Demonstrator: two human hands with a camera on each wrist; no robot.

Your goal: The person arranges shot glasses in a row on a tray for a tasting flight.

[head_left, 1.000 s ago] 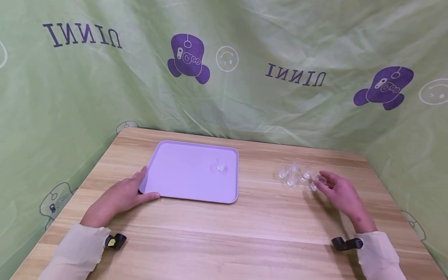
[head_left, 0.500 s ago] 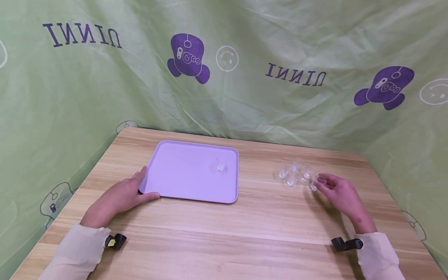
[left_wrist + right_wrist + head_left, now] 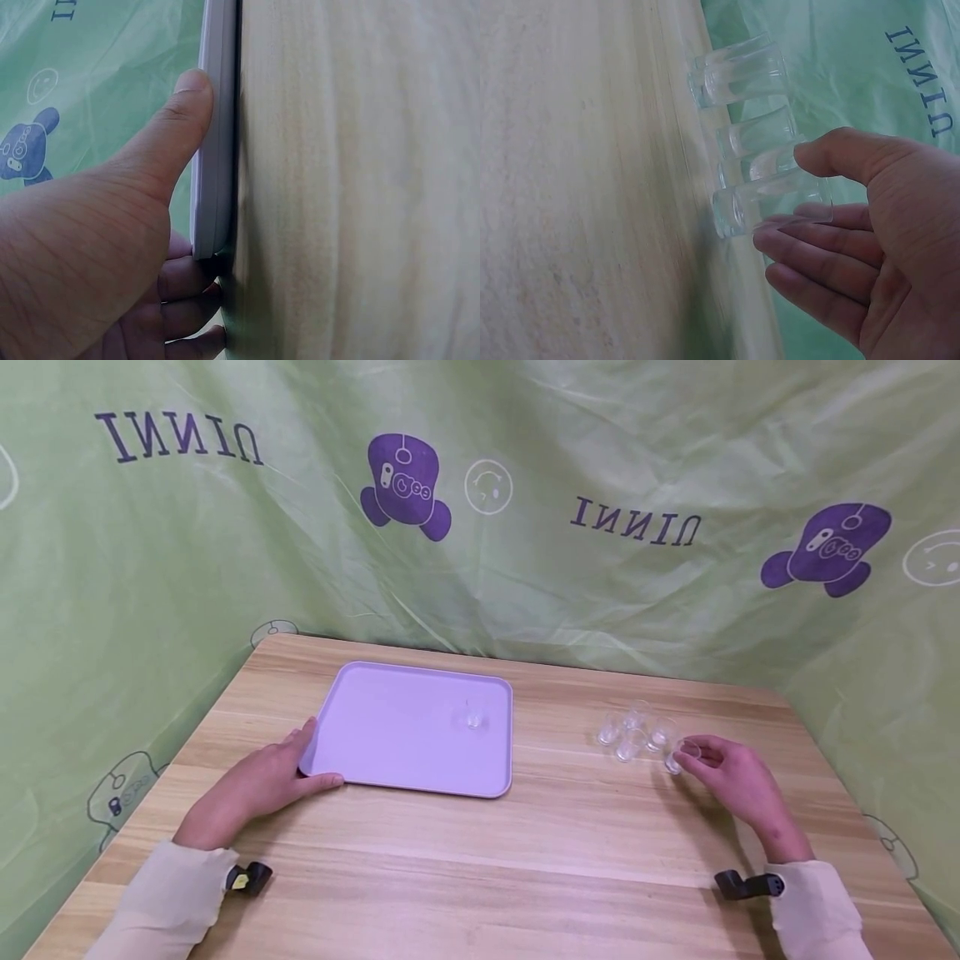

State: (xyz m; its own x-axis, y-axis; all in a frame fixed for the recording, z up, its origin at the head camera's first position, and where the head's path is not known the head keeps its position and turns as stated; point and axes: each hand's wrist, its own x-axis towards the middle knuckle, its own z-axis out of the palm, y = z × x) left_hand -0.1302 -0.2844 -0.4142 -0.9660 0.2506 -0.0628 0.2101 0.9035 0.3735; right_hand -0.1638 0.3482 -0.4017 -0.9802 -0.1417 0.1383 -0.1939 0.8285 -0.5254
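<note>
My left hand [image 3: 262, 781] rests against the near left corner of a lilac tray [image 3: 390, 727]. In the left wrist view its thumb [image 3: 180, 112] lies straight along the tray's side, and the other fingers are at the corner. A clear shot glass [image 3: 474, 718] stands on the tray's right part. My right hand [image 3: 738, 777] pinches another shot glass [image 3: 772, 201] near its rim between thumb and fingers. That glass is upright at the right end of a cluster of clear shot glasses [image 3: 628, 746]; whether its base touches the table cannot be told.
A wood-grain table [image 3: 480, 868] carries everything. Behind it and at both sides hangs a green printed curtain [image 3: 495, 585]. The clustered glasses stand close to the held one, within finger reach. Black wrist cameras sit at both cuffs.
Hardly anything has moved. My right hand keeps its pinch on the shot glass, with its fingers slightly lower than a second ago. My left hand and the tray are still.
</note>
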